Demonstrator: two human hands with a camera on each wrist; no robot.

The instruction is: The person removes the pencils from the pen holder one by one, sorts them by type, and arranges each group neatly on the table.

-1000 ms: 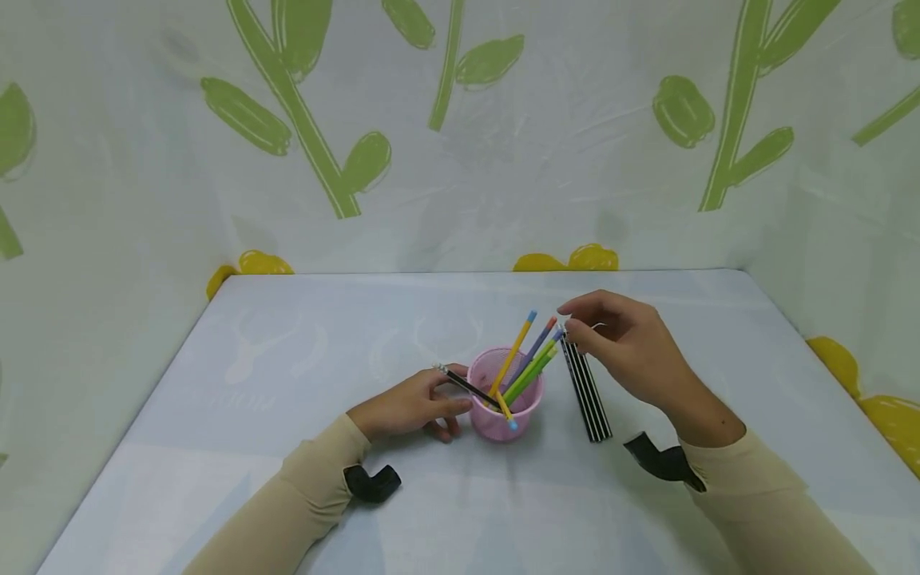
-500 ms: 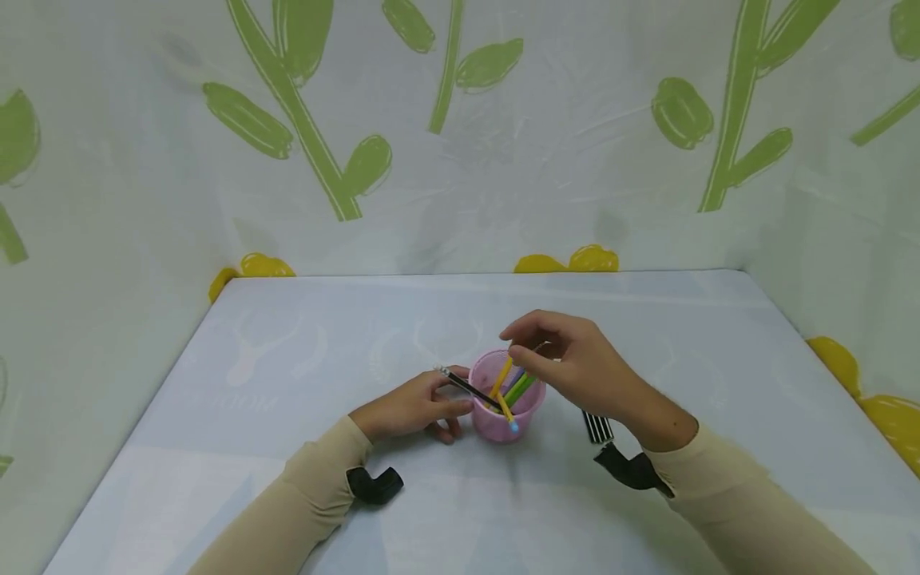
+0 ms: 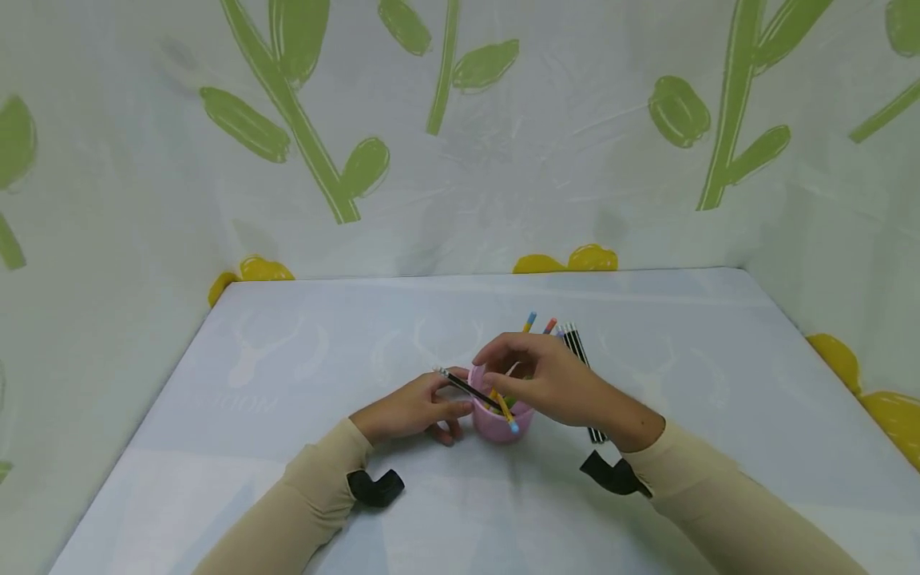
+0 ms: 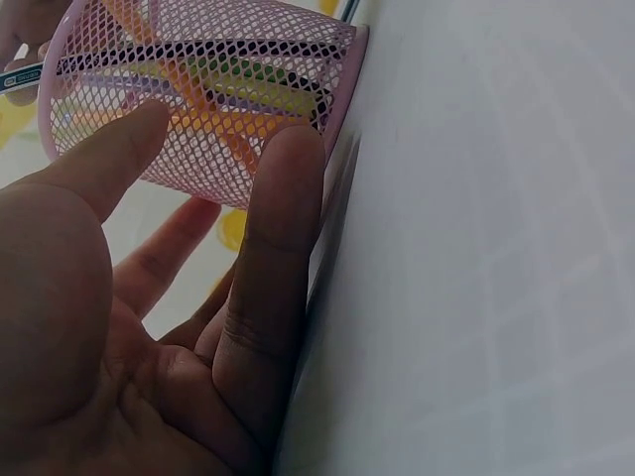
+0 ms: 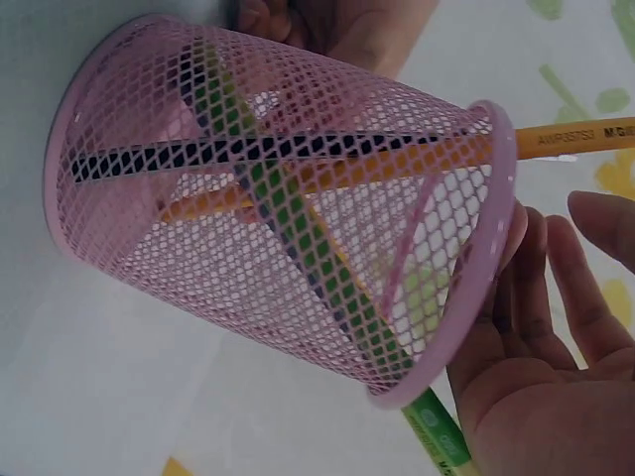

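Fingers of the right hand [image 3: 546,379] are loosely bent, the thumb parted from the forefinger, just above the right side of a pink mesh cup [image 3: 494,430] near the centre of the head view. The left hand [image 3: 420,406] holds the cup's left side, its thumb on the near wall and a finger reaching round the far side. The cup stands upright with pencils leaning in it: a black pencil [image 3: 460,382] slants toward the left, its pale end above the left hand; a yellow pencil [image 3: 505,409] tips its blue end over the near rim; a green pencil [image 5: 434,426] pokes out past the rim in the right wrist view. Above the right hand show a blue-ended pencil [image 3: 529,322] and a red-ended pencil [image 3: 549,326], their lower parts hidden. Just right of the cup, striped black-and-white pencils [image 3: 577,343] lie side by side on the pale surface [image 3: 503,519], partly covered by the right hand. Beige sleeves [image 3: 280,511] enter from the lower corners. Across the top of the frame, a whitish wall [image 3: 561,160] carries green leafy stems [image 3: 287,104] and yellow shapes [image 3: 592,258] along its base.
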